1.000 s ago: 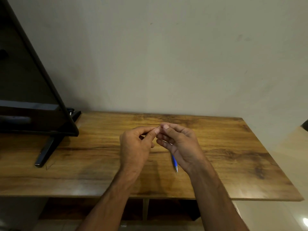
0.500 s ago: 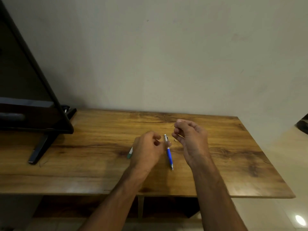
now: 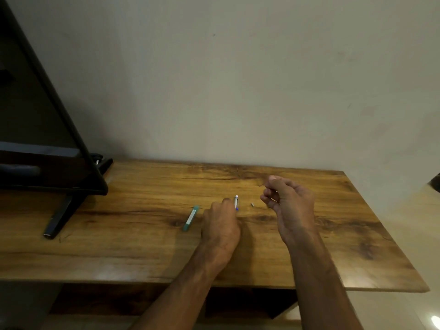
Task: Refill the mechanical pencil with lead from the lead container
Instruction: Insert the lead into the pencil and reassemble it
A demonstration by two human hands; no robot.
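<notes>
The mechanical pencil (image 3: 236, 201), white at its top with a blue body, lies on the wooden table (image 3: 142, 246). My left hand (image 3: 220, 226) rests over its lower part with the fingers closed around it. The teal lead container (image 3: 191, 217) lies flat just left of that hand, untouched. A tiny pale piece (image 3: 252, 205) sits on the table right of the pencil. My right hand (image 3: 289, 202) hovers to the right, thumb and fingers pinched together; a thin dark sliver like a lead shows at the fingertips.
A black monitor (image 3: 47, 139) on a slanted stand (image 3: 57, 220) fills the table's left end. A plain wall rises behind the table. The table's front edge runs just below my wrists, and its right end is bare wood.
My hands, joined above the table a second ago, have parted. The pencil and the teal container now lie on the table. My left hand has come down over the pencil, and my right has moved right.
</notes>
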